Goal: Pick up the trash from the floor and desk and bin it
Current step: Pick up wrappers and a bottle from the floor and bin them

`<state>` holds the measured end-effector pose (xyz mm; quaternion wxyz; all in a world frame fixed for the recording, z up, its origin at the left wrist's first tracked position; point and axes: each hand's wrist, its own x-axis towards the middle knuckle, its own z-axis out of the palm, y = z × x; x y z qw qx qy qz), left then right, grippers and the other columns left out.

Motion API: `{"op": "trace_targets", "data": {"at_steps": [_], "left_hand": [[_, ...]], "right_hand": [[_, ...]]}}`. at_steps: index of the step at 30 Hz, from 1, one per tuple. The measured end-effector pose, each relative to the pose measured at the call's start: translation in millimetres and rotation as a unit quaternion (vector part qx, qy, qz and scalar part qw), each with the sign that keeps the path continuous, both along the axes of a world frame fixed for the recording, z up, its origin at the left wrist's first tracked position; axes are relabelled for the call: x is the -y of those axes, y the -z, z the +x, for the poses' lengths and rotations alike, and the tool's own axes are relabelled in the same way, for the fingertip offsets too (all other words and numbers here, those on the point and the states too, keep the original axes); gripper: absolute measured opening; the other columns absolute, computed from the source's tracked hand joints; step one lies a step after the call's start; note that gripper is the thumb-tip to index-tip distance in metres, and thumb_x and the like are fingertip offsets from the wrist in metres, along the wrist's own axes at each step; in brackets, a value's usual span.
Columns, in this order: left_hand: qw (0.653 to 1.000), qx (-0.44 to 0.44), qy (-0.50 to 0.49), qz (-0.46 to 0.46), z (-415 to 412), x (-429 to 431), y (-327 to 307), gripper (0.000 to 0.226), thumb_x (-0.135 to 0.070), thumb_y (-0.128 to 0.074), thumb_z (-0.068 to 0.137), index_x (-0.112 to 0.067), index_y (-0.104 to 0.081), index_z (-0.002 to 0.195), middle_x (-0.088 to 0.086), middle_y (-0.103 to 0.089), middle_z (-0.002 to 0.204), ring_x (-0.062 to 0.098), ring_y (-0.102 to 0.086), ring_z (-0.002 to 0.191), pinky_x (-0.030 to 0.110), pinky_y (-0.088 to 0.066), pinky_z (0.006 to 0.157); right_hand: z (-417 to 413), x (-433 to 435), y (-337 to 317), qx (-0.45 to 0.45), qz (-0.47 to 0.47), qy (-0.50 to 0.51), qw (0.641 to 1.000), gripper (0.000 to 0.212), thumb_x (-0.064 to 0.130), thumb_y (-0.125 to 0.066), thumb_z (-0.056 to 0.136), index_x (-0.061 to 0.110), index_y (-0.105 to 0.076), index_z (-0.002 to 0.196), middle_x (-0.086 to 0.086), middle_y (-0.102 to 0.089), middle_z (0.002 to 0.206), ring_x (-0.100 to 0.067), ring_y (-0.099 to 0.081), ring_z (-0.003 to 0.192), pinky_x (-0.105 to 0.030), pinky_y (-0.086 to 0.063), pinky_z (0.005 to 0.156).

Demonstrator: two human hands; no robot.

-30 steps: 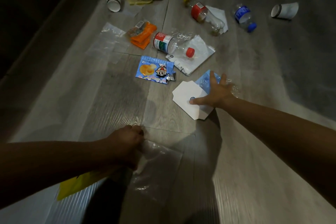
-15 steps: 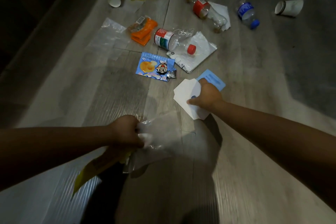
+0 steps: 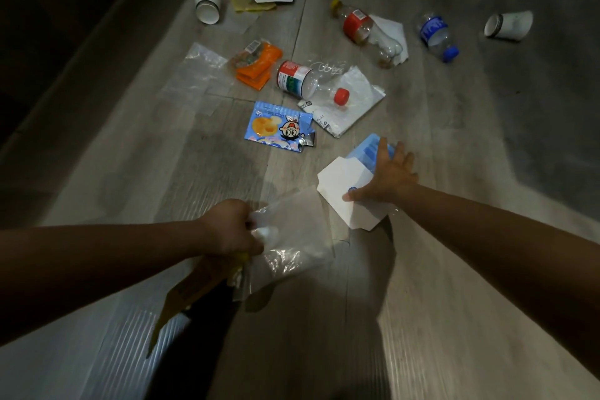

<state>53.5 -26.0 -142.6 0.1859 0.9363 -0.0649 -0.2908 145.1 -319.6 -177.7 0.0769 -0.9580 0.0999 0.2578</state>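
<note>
Bottle (image 3: 302, 81) lies on, seemingly, a plastic mailer (image 3: 354, 107) just beyond right hand (image 3: 389, 175).

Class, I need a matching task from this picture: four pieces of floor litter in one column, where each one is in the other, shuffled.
1 clear plastic bag
2 white paper
3 blue-capped bottle
4 cartoon snack wrapper

A touched by the right hand
B gripped by the left hand
C beside the red-capped bottle
D nearest the rightmost paper cup

Pairs: 1-B, 2-A, 3-D, 4-C
</note>
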Motion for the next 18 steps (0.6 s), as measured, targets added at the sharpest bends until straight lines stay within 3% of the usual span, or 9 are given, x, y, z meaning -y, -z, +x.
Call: {"op": "trace_targets", "data": {"at_steps": [2, 5, 9, 13, 16, 18], "left_hand": [[1.0, 0.003, -0.01, -0.004, 1.7, 2.5, 0.2, 0.041, -0.032, -0.08, 0.064, -0.021, -0.045, 0.046, -0.009, -0.044, 0.049, 0.003, -0.044, 0.048, 0.01, -0.032, 0.039], [1.0, 0.001, -0.017, -0.01, 3.8, 4.9, 0.7, 0.039, -0.033, -0.081, 0.064, -0.022, -0.047, 0.049, -0.01, -0.046, 0.052, 0.007, -0.047, 0.053, 0.008, -0.033, 0.039], [0.999, -0.014, -0.033, -0.024, 7.5, 6.8, -0.3, 0.035, -0.031, -0.081, 0.065, -0.023, -0.05, 0.051, -0.009, -0.05, 0.055, 0.009, -0.051, 0.057, 0.01, -0.031, 0.043], [0.998, -0.022, -0.046, -0.022, 11.8, 6.4, -6.0, 0.024, -0.031, -0.081, 0.066, -0.018, -0.061, 0.061, -0.001, -0.057, 0.063, 0.015, -0.059, 0.066, 0.021, -0.04, 0.057], [0.995, -0.022, -0.081, -0.055, 15.5, 2.7, -16.6, 0.033, -0.027, -0.082, 0.067, -0.023, -0.053, 0.052, -0.012, -0.048, 0.05, 0.003, -0.049, 0.053, 0.011, -0.033, 0.045], [0.993, -0.02, -0.101, -0.065, 20.2, -0.8, -27.0, 0.034, -0.027, -0.083, 0.067, -0.023, -0.054, 0.051, -0.011, -0.046, 0.049, 0.003, -0.047, 0.053, 0.015, -0.034, 0.047]], "right_hand": [[4.7, 4.9, -0.9, -0.022, 0.017, -0.01, 1.0, 0.152, 0.071, -0.079, 0.045, 0.026, 0.026, 0.145, -0.011, 0.017, 0.158, -0.039, 0.011, 0.145, -0.061, -0.011, 0.113], [6.4, 2.9, -4.2, 0.012, 0.022, -0.04, 0.999, 0.146, 0.066, -0.083, 0.046, 0.022, 0.012, 0.149, -0.013, -0.012, 0.155, -0.037, -0.015, 0.142, -0.052, -0.025, 0.113], [-4.5, -15.5, -3.4, 0.085, 0.122, -0.061, 0.987, 0.107, 0.038, -0.086, 0.062, 0.024, -0.023, 0.146, -0.008, -0.047, 0.135, -0.027, -0.05, 0.118, -0.036, -0.045, 0.091], [-12.1, -16.8, -7.5, 0.035, 0.173, 0.0, 0.984, 0.089, 0.032, -0.082, 0.07, 0.025, -0.031, 0.143, -0.005, -0.055, 0.124, -0.026, -0.055, 0.105, -0.03, -0.047, 0.071], [-13.9, -14.5, -20.1, 0.036, 0.236, 0.046, 0.97, 0.079, 0.027, -0.08, 0.072, 0.024, -0.036, 0.138, -0.002, -0.052, 0.12, -0.018, -0.049, 0.099, -0.029, -0.043, 0.072], [-15.3, -13.5, -35.7, 0.054, 0.266, 0.071, 0.96, 0.074, 0.026, -0.08, 0.072, 0.025, -0.039, 0.134, 0.003, -0.051, 0.115, -0.015, -0.047, 0.099, -0.029, -0.042, 0.073]]}}
